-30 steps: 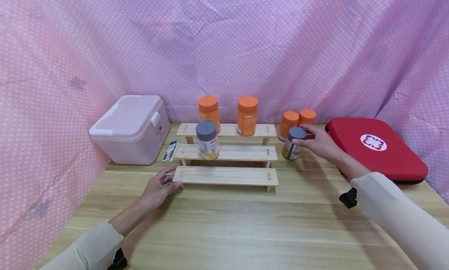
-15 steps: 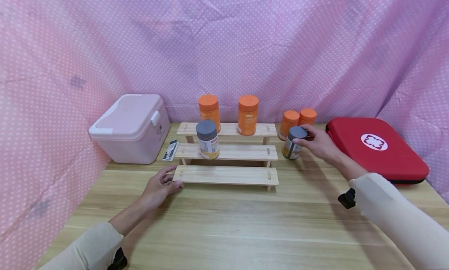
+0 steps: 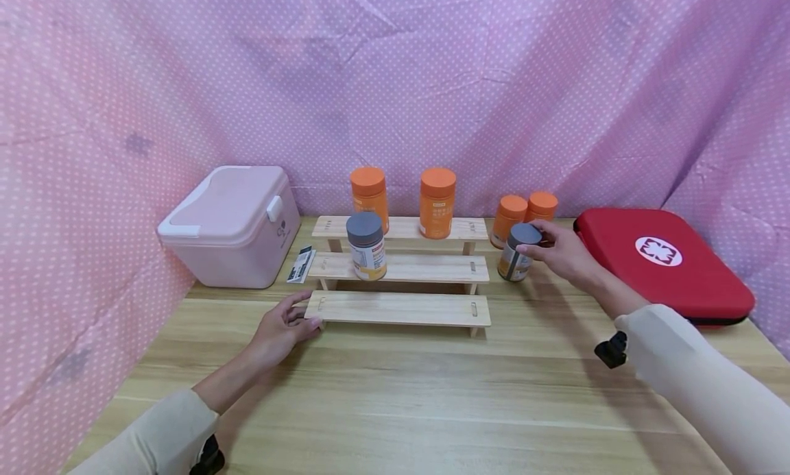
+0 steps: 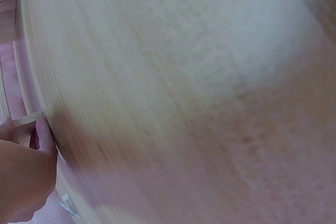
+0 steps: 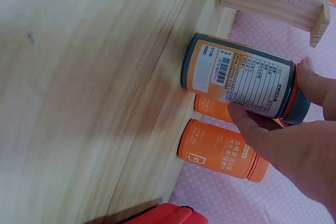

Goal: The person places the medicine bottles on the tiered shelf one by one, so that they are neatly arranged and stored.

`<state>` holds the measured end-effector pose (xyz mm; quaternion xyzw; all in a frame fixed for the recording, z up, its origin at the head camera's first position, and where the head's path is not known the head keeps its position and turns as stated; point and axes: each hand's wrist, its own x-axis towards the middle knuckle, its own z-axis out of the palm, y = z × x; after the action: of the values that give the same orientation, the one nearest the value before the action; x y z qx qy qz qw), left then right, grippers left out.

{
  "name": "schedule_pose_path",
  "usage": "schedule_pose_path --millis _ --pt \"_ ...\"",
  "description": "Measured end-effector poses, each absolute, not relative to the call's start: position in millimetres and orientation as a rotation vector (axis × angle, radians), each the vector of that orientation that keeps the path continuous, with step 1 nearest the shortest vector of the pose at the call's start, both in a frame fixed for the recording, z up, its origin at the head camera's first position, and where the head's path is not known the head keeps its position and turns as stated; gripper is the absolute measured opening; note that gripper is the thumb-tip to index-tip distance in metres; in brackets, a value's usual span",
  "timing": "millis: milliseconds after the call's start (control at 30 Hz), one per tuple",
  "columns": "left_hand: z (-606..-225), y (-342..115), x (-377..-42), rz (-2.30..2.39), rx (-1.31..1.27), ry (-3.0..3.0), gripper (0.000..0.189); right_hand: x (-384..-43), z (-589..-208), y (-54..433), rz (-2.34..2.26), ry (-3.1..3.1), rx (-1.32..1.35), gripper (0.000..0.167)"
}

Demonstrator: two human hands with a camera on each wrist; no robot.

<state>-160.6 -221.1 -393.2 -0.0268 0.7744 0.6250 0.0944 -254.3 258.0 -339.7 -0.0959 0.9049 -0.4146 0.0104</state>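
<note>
Wood-grain table (image 3: pixel 395 399), pink dotted curtain (image 3: pixel 395 84) behind. Right hand (image 3: pixel 566 257) has fingers clamped on grey-lidded jar (image 3: pixel 511 263), right of wooden rack (image 3: pixel 401 308). Left hand (image 3: pixel 278 332) seemingly pinches rack's left end; wrist view blurry.

Head view bright; tabletop (image 4: pixel 184 77) blurs (left wrist).

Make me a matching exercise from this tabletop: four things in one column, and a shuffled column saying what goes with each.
Things:
1. Pink box
2. Red case
3. Left hand
4. Right hand

Descriptions:
A. Holds a grey-lidded jar
B. Bears a round white emblem
C. Holds the left end of the front shelf
D. Has a white latch

Pairs: 1-D, 2-B, 3-C, 4-A.
</note>
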Motion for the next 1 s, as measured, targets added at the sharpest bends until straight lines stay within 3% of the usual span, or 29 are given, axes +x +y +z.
schedule_pose_path --millis 433,1000 --pt "-392 -222 -160 1.840 -0.058 2.296 0.067 -229 -318 264 -1.214 2.845 -0.285 0.069" --pt "-393 -222 -161 1.853 -0.065 2.299 0.065 -190 -277 247 -1.240 2.912 -0.438 0.063"
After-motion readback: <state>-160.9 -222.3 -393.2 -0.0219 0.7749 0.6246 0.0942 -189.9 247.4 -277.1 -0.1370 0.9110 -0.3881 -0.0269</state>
